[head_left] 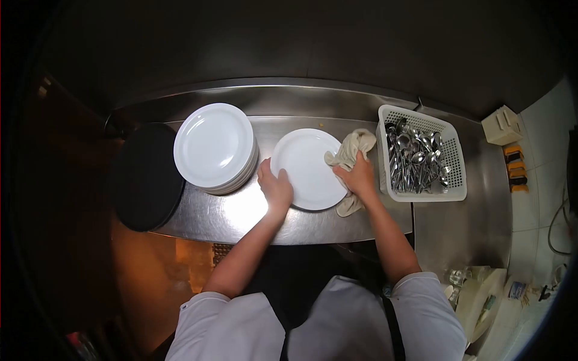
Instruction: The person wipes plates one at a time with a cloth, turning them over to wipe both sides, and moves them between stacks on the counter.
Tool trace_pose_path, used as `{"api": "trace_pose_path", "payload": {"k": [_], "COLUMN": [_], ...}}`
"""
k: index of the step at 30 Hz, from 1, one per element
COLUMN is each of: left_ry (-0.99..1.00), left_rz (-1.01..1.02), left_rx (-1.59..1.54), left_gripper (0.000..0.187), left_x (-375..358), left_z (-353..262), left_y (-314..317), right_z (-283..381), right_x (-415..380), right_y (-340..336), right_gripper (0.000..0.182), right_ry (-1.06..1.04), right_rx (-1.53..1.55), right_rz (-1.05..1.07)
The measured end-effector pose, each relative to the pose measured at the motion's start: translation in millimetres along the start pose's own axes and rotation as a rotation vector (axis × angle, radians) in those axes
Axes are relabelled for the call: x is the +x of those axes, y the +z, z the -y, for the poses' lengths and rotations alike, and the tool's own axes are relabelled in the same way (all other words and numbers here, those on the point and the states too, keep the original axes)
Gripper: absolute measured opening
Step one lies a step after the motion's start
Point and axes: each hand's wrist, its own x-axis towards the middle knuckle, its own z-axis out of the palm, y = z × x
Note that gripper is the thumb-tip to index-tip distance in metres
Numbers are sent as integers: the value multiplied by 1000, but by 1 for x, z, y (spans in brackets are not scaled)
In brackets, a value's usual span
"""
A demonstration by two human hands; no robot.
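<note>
A white round plate (310, 171) lies face up on the steel counter in front of me. My left hand (277, 186) grips its left rim, with the thumb over the edge and the fingers along the outside. In my right hand (358, 177) is a crumpled beige cloth (360, 142), bunched against the plate's right rim, with one end hanging down below the hand. To the left stands a stack of white plates (215, 147), apart from my left hand.
A white plastic basket (459, 174) full of metal spoons and other cutlery (415, 156) stands right of the cloth. At the far left is a round black tray-like disc (147, 180). The steel counter (241, 225) has a raised back edge against a dark wall.
</note>
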Motion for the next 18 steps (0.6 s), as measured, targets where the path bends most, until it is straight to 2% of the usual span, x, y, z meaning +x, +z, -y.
{"api": "trace_pose_path", "payload": {"k": [2, 5, 8, 9, 11, 14, 15, 16, 17, 18], "left_ry": [-45, 48, 146, 198, 2, -2, 66, 223, 245, 171], "left_rz": [-97, -76, -134, -231, -90, -60, 16, 84, 171, 220], "left_rx": [143, -107, -7, 32, 4, 56, -70, -294, -450, -541], "left_gripper": [42, 44, 44, 41, 41, 44, 45, 48, 48, 48], "left_x": [-5, -1, 12, 20, 33, 40, 38, 33, 23, 11], "left_z": [-38, -50, -44, -41, -62, -81, -77, -69, -67, -68], "left_y": [0, -1, -4, -4, -18, -4, 9, 32, 47, 52], "right_z": [-9, -20, -23, -18, 4, 46, 55, 64, 76, 89], "right_x": [14, 21, 8, -3, -28, -46, -36, -26, -24, -21], "right_y": [-3, -13, -33, -42, -62, -74, -66, -58, -52, -47], "right_gripper": [76, 73, 64, 60, 51, 46, 49, 52, 52, 53], "right_ry": [-22, -61, -86, -153, -280, -557, -509, -465, -477, -490], "right_rx": [21, 349, 761, 854, 1043, 1269, 1139, 1007, 1052, 1098], "right_rz": [79, 101, 220, 214, 215, 318, 329, 344, 335, 326]}}
